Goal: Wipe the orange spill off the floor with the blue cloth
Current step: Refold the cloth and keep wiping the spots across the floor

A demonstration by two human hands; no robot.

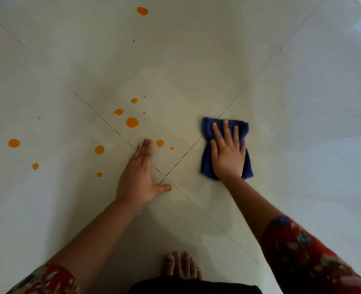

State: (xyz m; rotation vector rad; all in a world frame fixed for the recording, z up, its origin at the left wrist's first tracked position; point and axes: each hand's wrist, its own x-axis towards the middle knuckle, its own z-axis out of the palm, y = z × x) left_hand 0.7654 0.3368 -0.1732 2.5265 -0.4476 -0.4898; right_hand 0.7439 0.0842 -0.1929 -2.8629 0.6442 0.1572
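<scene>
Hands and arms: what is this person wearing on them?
Both hands, left hand and right hand, are bare: no gloves, rings or watch visible. Forearms are uncovered. Each upper arm has a red sleeve with a floral print in blue, yellow and white.

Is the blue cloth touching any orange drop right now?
Apart. The head view shows bare tile between the blue cloth, pressed flat under the right hand, and the nearest orange drop.

Bare foot at bottom centre, toes forward; red floral-patterned sleeves on both arms; dark garment edge below.
</scene>
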